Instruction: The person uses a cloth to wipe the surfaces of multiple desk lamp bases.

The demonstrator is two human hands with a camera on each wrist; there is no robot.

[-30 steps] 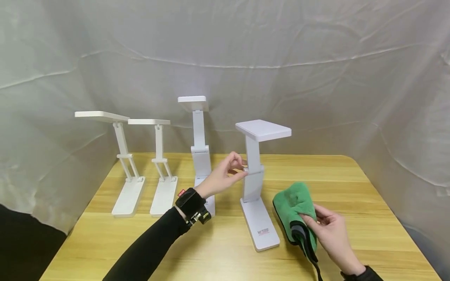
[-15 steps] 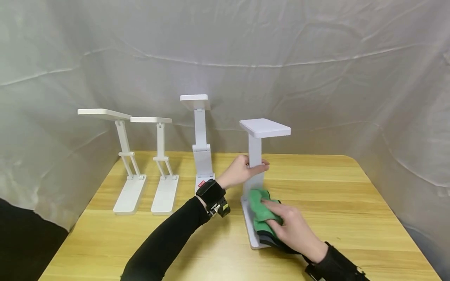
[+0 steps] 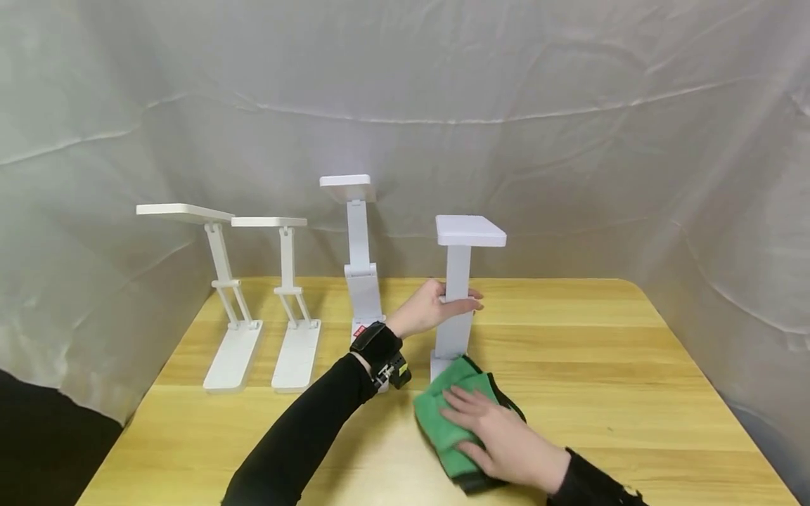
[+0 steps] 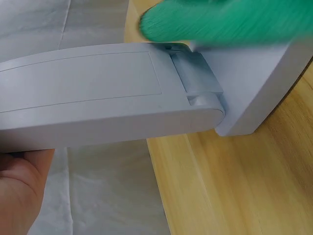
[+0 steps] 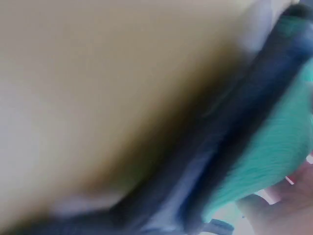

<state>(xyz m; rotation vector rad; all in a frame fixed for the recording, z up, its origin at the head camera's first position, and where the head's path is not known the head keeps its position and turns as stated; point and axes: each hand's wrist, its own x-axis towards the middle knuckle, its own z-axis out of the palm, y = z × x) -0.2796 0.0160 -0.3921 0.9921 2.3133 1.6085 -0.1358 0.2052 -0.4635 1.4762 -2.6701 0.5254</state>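
A white folding desk lamp [image 3: 458, 270] stands right of centre, its flat head raised. My left hand [image 3: 418, 309] grips the post around the middle joint, thumb across the front and fingertips showing past the far side. Under my right hand [image 3: 506, 446], a green cloth [image 3: 436, 429] with black edging is spread over the lamp's base, hiding most of it. The right fingers lie extended on top of the cloth. In the left wrist view the post [image 4: 88, 88] meets the base at a hinge, with the blurred cloth beside it. The right wrist view is mostly blurred cloth edge [image 5: 234, 132].
Three more white lamps stand unfolded to the left: one at the far left [image 3: 233, 355], a second beside it [image 3: 297, 355], and a taller one [image 3: 358, 239] near my left forearm. The wooden table [image 3: 607, 393] has grey fabric [image 3: 569, 161] hanging behind it.
My left hand has moved from beside the post to gripping it. My right hand has brought the cloth leftward onto the base and spread it lower down. The lamp has turned slightly.
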